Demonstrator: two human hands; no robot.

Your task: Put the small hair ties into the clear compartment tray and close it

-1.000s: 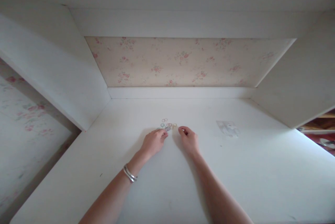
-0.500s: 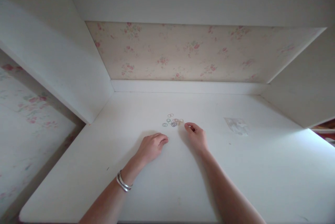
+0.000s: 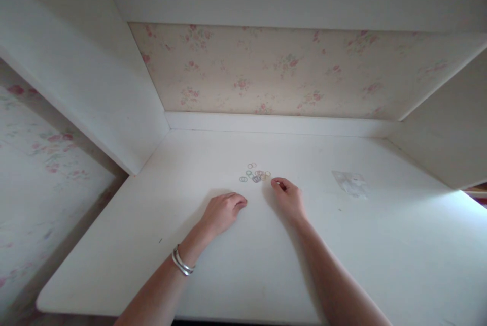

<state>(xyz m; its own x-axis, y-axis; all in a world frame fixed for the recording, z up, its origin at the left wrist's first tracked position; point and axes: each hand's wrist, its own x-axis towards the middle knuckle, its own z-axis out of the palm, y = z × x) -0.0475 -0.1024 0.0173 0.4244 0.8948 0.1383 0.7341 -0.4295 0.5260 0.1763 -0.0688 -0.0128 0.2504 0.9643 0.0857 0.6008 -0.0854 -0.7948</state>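
Note:
Several small thin rings (image 3: 256, 178), like little elastic bands in grey, green, pink and yellow, lie in a loose cluster on the white desk (image 3: 228, 285). Just right of the yellowish ones, my right hand (image 3: 288, 198) rests with thumb and forefinger pinched. My left hand (image 3: 224, 212), closed with its fingertips together, lies on the desk nearer to me, below the cluster. Whatever either pinch holds is too small or hidden to make out. A silver bangle (image 3: 181, 263) circles my left wrist.
A clear plastic bag (image 3: 350, 185) lies to the right of my right hand. A small dark sliver (image 3: 160, 240) is on the desk at left, and a tiny speck (image 3: 340, 209) at right. White panels (image 3: 87, 77) enclose the desk's sides, with floral wallpaper (image 3: 266, 69) behind.
The view has shifted slightly, so the desk and its things appear a little farther right. Both hands keep nearly the same pose and place beside the rings.

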